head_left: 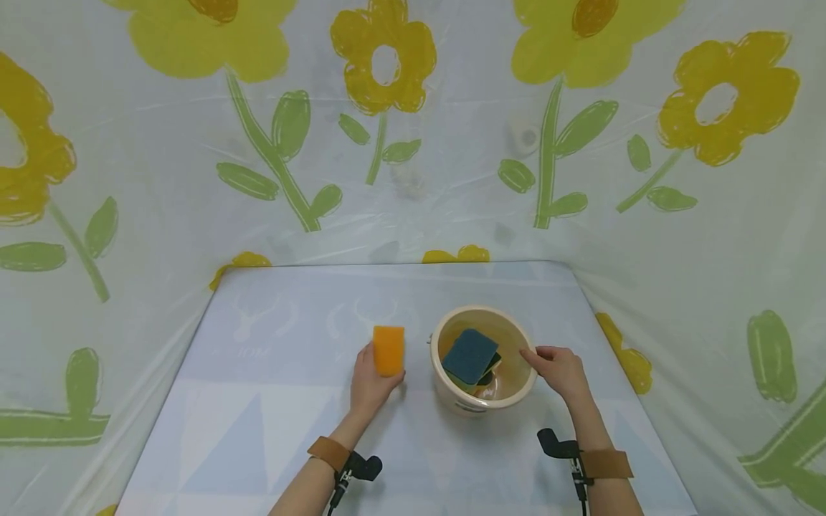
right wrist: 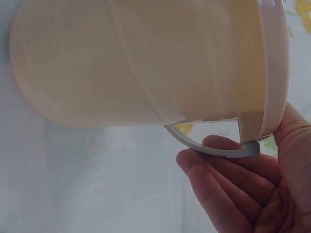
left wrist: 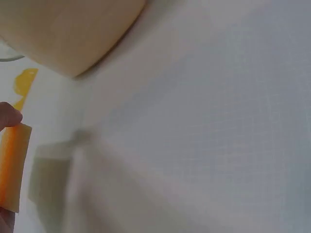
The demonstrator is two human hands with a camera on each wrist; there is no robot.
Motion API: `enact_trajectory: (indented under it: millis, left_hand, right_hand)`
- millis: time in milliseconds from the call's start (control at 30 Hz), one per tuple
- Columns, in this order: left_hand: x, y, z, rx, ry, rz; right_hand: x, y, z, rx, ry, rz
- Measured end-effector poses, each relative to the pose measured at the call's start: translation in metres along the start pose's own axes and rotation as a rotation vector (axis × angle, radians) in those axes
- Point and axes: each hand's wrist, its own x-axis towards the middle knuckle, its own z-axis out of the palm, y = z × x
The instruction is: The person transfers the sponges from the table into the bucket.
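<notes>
My left hand [head_left: 373, 383] grips an orange sponge [head_left: 388, 351] between thumb and fingers, just left of the bucket. In the left wrist view the sponge [left wrist: 13, 167] shows its edge, and its shadow falls on the table apart from it. A cream bucket [head_left: 445, 390] stands upright on the table. My right hand [head_left: 563, 369] holds the bucket's right rim, thumb over the edge and fingers outside, by the grey handle [right wrist: 194, 145]. Inside the bucket lies a dark blue-green scouring pad [head_left: 471, 356], on top of other flat pieces that it partly hides.
The table [head_left: 226, 423] has a pale cover with blue triangles. A white sheet [head_left: 452, 143] printed with yellow flowers hangs behind it and along both sides. Black cameras on brown straps [head_left: 606, 464] sit on both wrists.
</notes>
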Motion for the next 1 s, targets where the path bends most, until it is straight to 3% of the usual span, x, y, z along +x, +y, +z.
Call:
enact_trajectory:
  millis: [367, 1000]
  left_hand:
    - [0.002, 0.009, -0.027, 0.015, 0.011, -0.006]
    - [-0.001, 0.041, -0.065, 0.062, 0.054, 0.098]
  right_hand:
    - [-0.001, 0.001, 0.000, -0.007, 0.005, -0.005]
    - [-0.001, -0.001, 0.000, -0.003, 0.002, 0.009]
